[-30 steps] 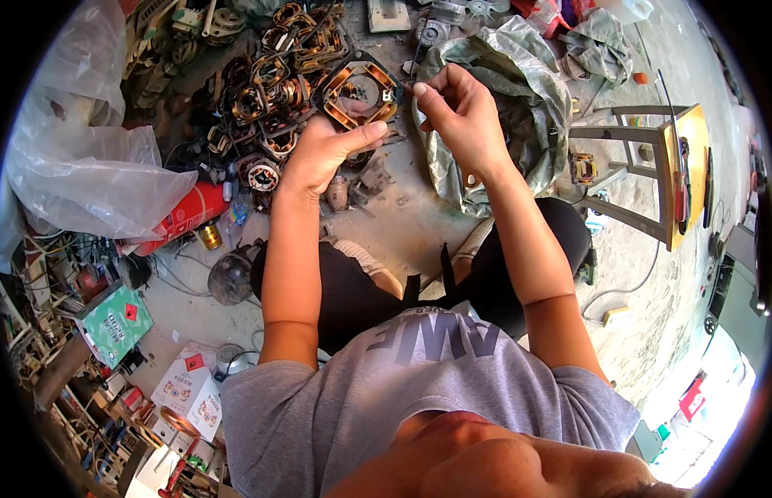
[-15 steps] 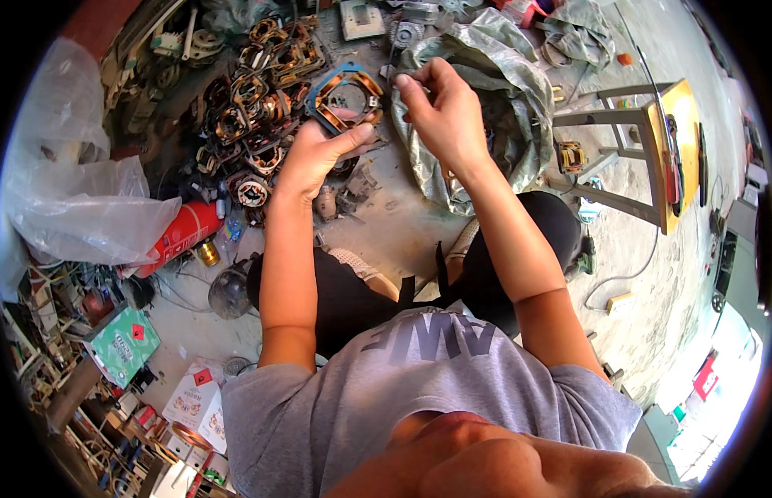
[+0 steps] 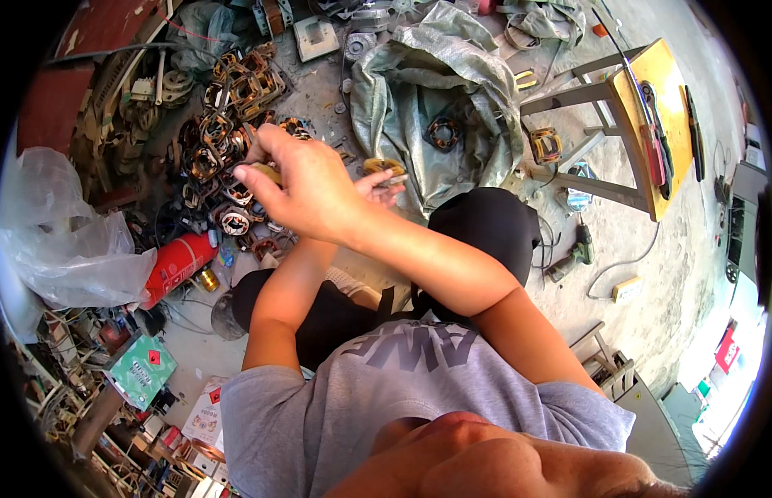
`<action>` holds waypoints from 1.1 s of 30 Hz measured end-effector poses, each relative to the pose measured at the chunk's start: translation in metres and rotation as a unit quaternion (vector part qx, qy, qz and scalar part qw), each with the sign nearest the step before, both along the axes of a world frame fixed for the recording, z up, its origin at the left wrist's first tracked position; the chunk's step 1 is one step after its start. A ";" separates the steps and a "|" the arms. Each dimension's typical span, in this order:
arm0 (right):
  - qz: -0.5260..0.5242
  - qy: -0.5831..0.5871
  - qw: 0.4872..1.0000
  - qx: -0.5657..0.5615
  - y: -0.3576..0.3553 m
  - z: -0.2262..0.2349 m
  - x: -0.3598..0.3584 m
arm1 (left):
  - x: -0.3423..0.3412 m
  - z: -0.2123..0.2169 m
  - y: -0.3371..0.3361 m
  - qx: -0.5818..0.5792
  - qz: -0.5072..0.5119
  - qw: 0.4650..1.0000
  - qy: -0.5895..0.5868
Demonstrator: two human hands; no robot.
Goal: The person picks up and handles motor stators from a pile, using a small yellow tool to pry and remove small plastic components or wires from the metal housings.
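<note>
Right hand (image 3: pixel 307 187) crosses over the left forearm, fingers pinched on a small brownish piece (image 3: pixel 265 172), above the motor stator pile (image 3: pixel 228 124). Left hand (image 3: pixel 377 184), mostly hidden behind it, grips a small yellowish part (image 3: pixel 384 167).

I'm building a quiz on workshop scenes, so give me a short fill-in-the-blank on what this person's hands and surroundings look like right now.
1. The right hand reaches across, above the ____ forearm.
2. The fire extinguisher lying on the floor is ____ in colour.
3. The stool lying on its side has a ____ seat.
4. The left hand, mostly hidden behind the right hand, shows only its ____.

Missing words: left; red; yellow; fingertips
</note>
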State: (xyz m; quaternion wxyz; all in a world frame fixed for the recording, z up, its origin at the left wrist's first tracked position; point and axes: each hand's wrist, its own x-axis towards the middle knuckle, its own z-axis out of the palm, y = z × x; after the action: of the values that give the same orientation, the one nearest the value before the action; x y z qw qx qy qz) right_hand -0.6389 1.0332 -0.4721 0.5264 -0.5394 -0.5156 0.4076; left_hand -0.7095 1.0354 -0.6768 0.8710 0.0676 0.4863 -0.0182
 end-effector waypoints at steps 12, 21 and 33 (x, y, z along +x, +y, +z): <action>-0.037 0.078 0.996 0.006 0.013 -0.006 0.037 | 0.108 -0.065 0.068 0.204 0.021 0.979 0.016; 0.056 0.433 0.898 -0.051 0.035 -0.012 0.024 | 0.009 -0.061 0.079 0.271 -0.367 0.871 0.181; -0.041 0.712 0.699 -0.052 0.089 -0.060 0.060 | -0.115 0.038 0.119 0.444 -0.578 0.516 0.452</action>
State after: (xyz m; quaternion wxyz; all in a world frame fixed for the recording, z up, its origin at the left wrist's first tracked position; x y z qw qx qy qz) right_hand -0.5789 1.1222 -0.5319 0.7237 -0.1352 0.0572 0.6743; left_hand -0.8246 1.1543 -0.6386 0.1891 0.6938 0.6130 -0.3273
